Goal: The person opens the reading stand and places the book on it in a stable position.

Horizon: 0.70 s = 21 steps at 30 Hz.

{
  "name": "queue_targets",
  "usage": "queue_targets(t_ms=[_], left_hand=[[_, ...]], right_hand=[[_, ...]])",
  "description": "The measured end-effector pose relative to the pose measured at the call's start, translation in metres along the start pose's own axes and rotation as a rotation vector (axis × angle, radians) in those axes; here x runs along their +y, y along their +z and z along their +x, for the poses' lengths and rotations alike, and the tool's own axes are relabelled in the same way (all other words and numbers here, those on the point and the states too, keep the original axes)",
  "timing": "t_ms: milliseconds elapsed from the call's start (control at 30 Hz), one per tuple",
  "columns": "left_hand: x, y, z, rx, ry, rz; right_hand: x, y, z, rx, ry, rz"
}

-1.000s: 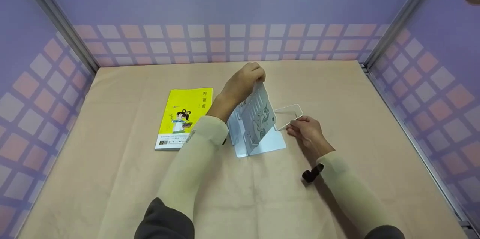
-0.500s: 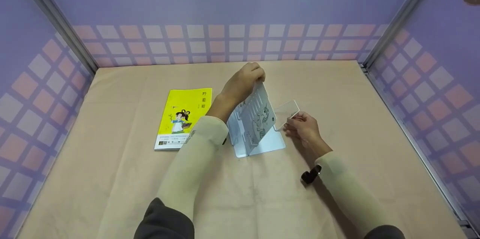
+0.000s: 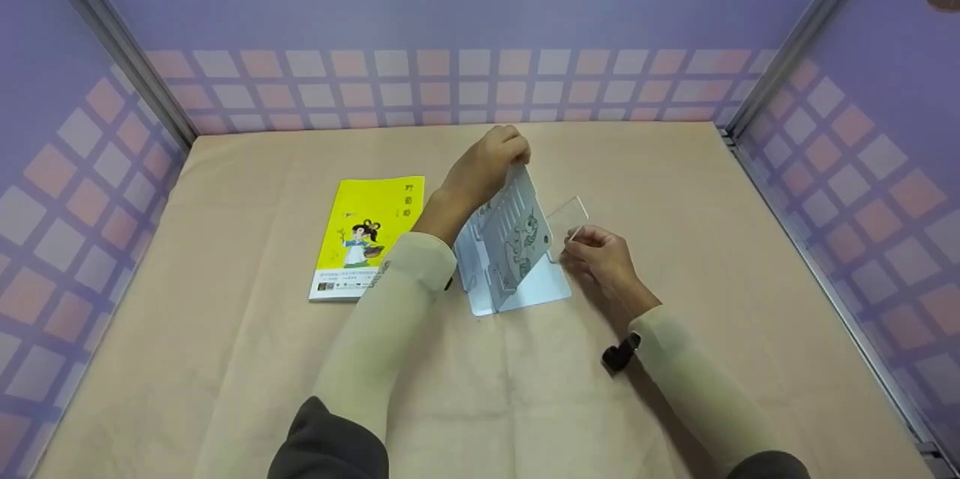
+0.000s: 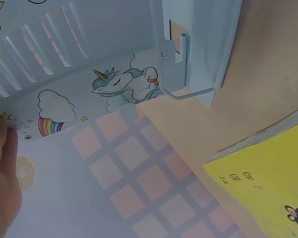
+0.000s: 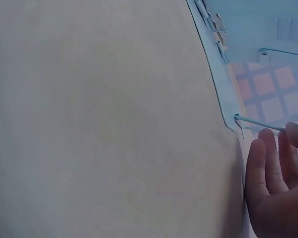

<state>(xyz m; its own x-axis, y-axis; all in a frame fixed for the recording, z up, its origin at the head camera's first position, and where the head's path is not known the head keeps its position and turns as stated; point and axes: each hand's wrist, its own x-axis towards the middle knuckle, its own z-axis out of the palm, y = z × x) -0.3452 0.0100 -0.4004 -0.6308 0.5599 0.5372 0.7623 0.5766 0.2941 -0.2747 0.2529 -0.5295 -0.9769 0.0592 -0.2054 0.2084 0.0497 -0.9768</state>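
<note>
A light blue metal book stand (image 3: 517, 239) with a unicorn print stands mid-table, its slotted back panel raised over the flat base plate (image 3: 544, 290). My left hand (image 3: 480, 175) grips the panel's top edge; in the left wrist view, fingertips of that hand (image 4: 2, 173) lie by a printed star near the panel's corner. Behind the panel, my right hand (image 3: 609, 261) pinches the thin wire support leg (image 3: 584, 210). The right wrist view shows this wire (image 5: 260, 122) running from a hole at the base's corner to my thumb and fingers.
A yellow picture-cover book (image 3: 367, 231) lies flat just left of the stand, partly behind my left forearm. A beige cloth (image 3: 247, 359) covers the table. Purple checked walls (image 3: 480, 85) close in the back and both sides.
My right hand has swung the wire leg up and left, closer to the back panel. The left hand and the panel have stayed in place.
</note>
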Motion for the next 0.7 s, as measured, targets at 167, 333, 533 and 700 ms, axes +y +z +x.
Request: queue_targets(t_ms=[167, 333, 533, 700], left_hand=[[0.000, 0.001, 0.000, -0.010, -0.022, -0.010], [0.002, 0.000, 0.000, -0.019, -0.050, -0.030], [0.002, 0.000, 0.000, -0.011, -0.042, -0.036], [0.001, 0.002, 0.001, -0.002, -0.032, -0.020]], right_hand=[[-0.003, 0.005, -0.001, -0.017, -0.042, -0.124], [-0.007, 0.010, -0.002, -0.035, -0.101, -0.242], [-0.009, 0.014, -0.003, -0.078, -0.187, -0.427], [-0.009, 0.017, -0.003, -0.095, -0.241, -0.562]])
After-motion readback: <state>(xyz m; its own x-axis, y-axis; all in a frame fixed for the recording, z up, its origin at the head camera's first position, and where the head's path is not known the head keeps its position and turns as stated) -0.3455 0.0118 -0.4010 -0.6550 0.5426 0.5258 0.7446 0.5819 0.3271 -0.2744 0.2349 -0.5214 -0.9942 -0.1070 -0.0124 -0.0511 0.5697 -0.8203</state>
